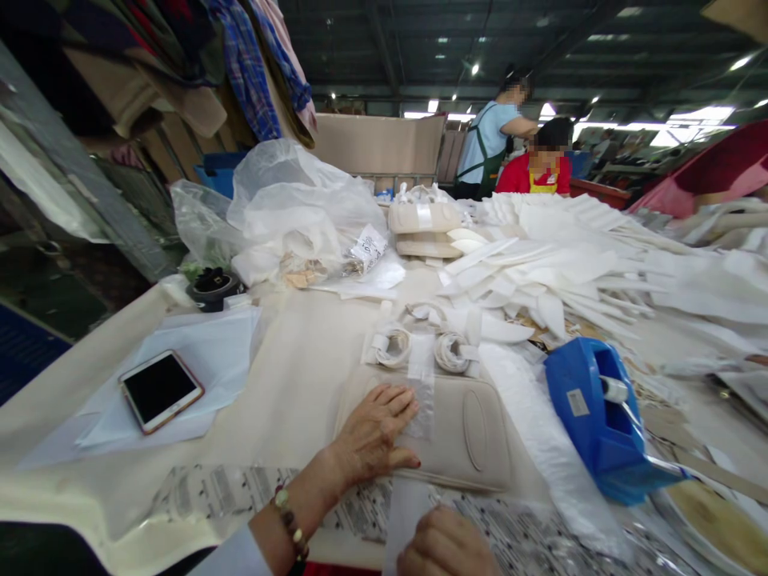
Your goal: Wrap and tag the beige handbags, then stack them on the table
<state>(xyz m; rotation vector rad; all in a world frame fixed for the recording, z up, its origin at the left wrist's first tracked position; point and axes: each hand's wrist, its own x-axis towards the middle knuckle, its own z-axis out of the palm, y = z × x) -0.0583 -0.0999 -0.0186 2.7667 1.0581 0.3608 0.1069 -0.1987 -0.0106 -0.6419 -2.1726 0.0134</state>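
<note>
Your left hand (pixel 375 432) presses palm down on the beige bag (pixel 450 436), its fingers extended and gripping nothing. The bag lies flat on the worktop (pixel 288 368) in front of you, wrapped coils (pixel 442 356) along its far edge. Your right hand (pixel 447 546) curls at the white strip (pixel 406 512) nearer you; whether its fingers grip that, I cannot tell. A blue tape dispenser (pixel 570 432) stands to the right.

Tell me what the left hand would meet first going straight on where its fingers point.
Likely the clear strip over the beige item; the left hand has fingertips about at the strip's edge, though contact is unclear.
</note>
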